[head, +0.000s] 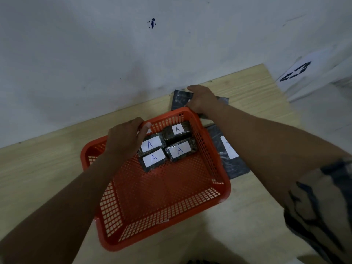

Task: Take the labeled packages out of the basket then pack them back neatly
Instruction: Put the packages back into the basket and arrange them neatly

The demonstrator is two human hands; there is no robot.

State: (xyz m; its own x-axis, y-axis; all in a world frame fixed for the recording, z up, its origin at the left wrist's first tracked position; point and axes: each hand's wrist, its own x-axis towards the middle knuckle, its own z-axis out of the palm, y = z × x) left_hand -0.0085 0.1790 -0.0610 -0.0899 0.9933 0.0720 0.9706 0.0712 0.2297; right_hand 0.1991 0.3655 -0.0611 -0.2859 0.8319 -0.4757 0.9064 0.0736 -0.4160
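Note:
An orange mesh basket [163, 202] sits on the wooden table. Several small dark packages with white "A" labels [152, 159] lie side by side in its far end. My left hand [125, 138] grips the basket's far rim, thumb inside above the packages. My right hand [202, 99] rests on a flat dark package [180, 98] lying on the table behind the basket, fingers closed over its edge. Another flat dark package with a white label [228, 155] lies on the table to the right of the basket, partly under my right forearm.
The wooden table [38, 168] ends against a grey-white wall [114, 54] at the back. A white sheet with black marks [297, 71] lies beyond the table's right corner. A patterned sleeve [323, 206] shows at the lower right.

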